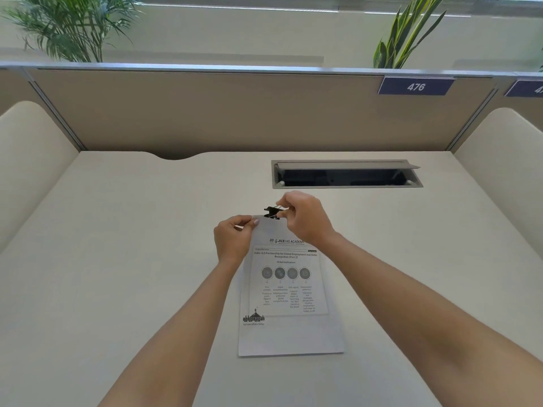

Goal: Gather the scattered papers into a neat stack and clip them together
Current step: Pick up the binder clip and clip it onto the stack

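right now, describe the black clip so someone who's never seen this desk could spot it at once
Start at the grey cable hatch sunk into the white desk, then come nearer to the printed paper stack. At the stack's top edge, the binder clip sits pinched in the right hand. It is the only small black thing there.

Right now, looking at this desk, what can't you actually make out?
Head view, the only one:
Sheet count in the papers: only the top page shows.
Whether the binder clip already bites the papers' top edge: the right hand covers that spot.
Small print under the page's four circles: too small and blurred.
The second number plate: cut off by the right edge.
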`<action>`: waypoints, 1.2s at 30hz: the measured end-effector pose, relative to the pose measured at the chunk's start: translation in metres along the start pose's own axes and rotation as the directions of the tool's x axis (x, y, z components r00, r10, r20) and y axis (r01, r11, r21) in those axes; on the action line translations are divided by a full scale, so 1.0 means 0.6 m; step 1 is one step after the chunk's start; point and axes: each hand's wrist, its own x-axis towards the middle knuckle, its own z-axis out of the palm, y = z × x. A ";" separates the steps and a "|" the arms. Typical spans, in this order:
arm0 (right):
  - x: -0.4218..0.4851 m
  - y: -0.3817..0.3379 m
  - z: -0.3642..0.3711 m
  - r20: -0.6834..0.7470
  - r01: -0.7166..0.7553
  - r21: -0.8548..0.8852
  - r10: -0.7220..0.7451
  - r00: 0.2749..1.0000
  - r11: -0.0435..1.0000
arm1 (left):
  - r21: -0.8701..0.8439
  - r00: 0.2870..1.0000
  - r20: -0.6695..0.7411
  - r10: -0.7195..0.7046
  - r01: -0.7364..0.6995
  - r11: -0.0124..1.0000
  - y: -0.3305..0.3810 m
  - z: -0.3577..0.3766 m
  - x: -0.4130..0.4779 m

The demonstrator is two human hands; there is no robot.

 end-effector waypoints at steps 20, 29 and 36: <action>0.040 -0.029 -0.011 0.265 0.101 -0.150 -0.059 0.962 0.983 | -0.142 0.997 -0.046 0.069 -0.075 0.987 0.020 -0.003 -0.020; 0.048 -0.012 -0.008 0.365 0.092 -0.176 -0.022 0.931 0.980 | -0.163 0.998 -0.043 0.056 -0.062 0.985 0.018 0.000 -0.021; 0.033 0.015 -0.019 0.318 -0.015 -0.056 0.032 0.948 0.998 | -0.198 0.999 -0.040 0.025 -0.032 0.980 0.021 -0.002 -0.015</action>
